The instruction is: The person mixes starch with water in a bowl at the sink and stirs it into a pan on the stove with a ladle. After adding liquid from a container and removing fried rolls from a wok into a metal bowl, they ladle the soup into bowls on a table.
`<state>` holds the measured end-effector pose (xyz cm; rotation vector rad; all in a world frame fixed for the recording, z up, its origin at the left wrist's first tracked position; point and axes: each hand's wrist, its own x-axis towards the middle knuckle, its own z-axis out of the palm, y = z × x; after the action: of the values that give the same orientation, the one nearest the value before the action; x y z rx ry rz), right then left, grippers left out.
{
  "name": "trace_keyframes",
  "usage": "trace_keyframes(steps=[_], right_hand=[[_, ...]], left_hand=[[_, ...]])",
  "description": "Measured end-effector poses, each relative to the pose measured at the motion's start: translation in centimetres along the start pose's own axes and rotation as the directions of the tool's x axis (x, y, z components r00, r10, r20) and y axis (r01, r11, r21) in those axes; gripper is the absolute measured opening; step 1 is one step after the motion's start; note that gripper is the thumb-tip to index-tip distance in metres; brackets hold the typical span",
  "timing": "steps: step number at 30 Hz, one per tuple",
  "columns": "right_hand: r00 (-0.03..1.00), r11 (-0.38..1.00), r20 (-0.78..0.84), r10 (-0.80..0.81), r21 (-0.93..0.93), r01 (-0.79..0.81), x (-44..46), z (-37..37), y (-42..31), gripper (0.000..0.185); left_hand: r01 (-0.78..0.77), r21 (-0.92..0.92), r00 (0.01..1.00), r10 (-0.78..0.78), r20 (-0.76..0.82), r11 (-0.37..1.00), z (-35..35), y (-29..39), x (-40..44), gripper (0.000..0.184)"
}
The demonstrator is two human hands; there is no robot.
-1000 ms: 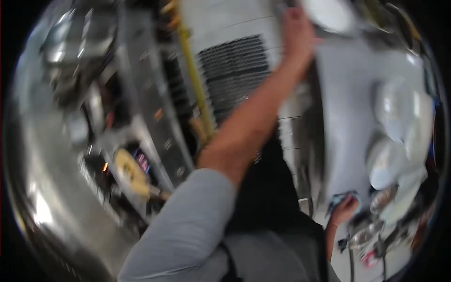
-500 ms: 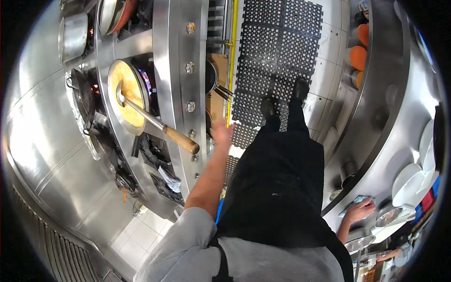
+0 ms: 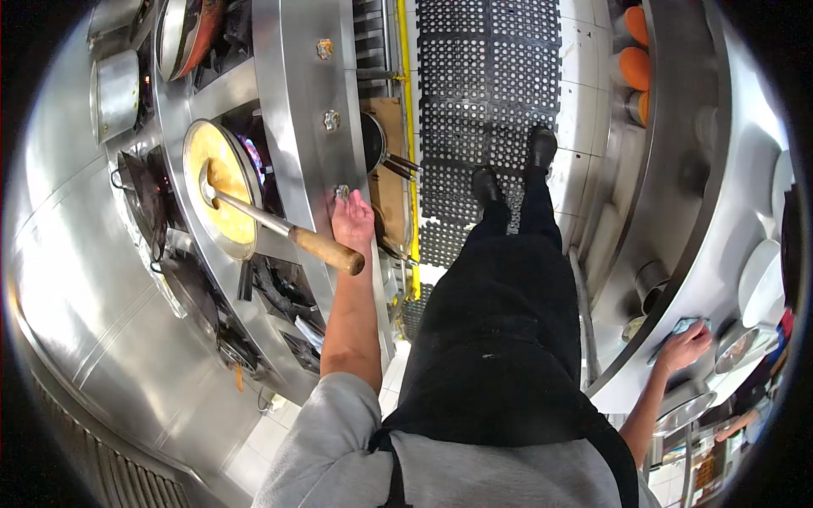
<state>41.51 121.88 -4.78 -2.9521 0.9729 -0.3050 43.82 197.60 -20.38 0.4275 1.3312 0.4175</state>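
Half a second ago the left hand (image 3: pixel 352 222) was blurred beside the yellow pipe (image 3: pixel 407 93); now it has come to 10 o'clock from the middle of the view, palm up, with its fingertips at a knob (image 3: pixel 342 192) on the steel stove front (image 3: pixel 309 127). In my judgement, this puts the control within reach of the fingers, but I cannot tell if they are closed on it or only touch it. The right hand (image 3: pixel 688 344), between 3 and 4 o'clock, has stayed upon the soft, crumpled pale-blue cloth (image 3: pixel 681 325) on the smooth counter; its fingers are curled, and whether they pinch the cloth I cannot tell. Between 9 and 10 o'clock stands a round, shiny metal pan (image 3: pixel 240 251), holding a yellow, creamy-looking liquid (image 3: pixel 227 169), with a bluish flame (image 3: pixel 253 157) just beside its edge. A ladle (image 3: pixel 269 222) lies in it, its metal shaft slim, its rounded wooden handle (image 3: pixel 326 249) reaching out over the left wrist. Near 3 o'clock are glossy white plates (image 3: pixel 760 279), and at 1 o'clock a black mat (image 3: pixel 487 68), full of small round holes.
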Motion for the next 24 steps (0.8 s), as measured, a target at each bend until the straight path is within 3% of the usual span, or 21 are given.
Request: trace_keyframes(steps=[4, 16, 24], right_hand=[[1.0, 1.0, -0.017, -0.015, 0.014, 0.015, -0.1, 0.1, 0.1, 0.048], [0.999, 0.999, 0.019, 0.036, -0.019, -0.035, 0.0, 0.1, 0.3, 0.049], [1.0, 0.999, 0.01, 0.022, -0.026, -0.022, 0.1, 0.1, 0.3, 0.048]], left_hand=[[-0.02, -0.075, 0.998, 0.016, -0.055, 0.997, 0.7, 0.1, 0.1, 0.013], [-0.062, 0.048, 0.989, 0.068, -0.128, 0.997, 1.8, 0.0, -0.3, 0.01], [-0.097, 0.149, 0.941, 0.139, -0.308, 0.984, 4.8, -1.6, -1.8, 0.024]])
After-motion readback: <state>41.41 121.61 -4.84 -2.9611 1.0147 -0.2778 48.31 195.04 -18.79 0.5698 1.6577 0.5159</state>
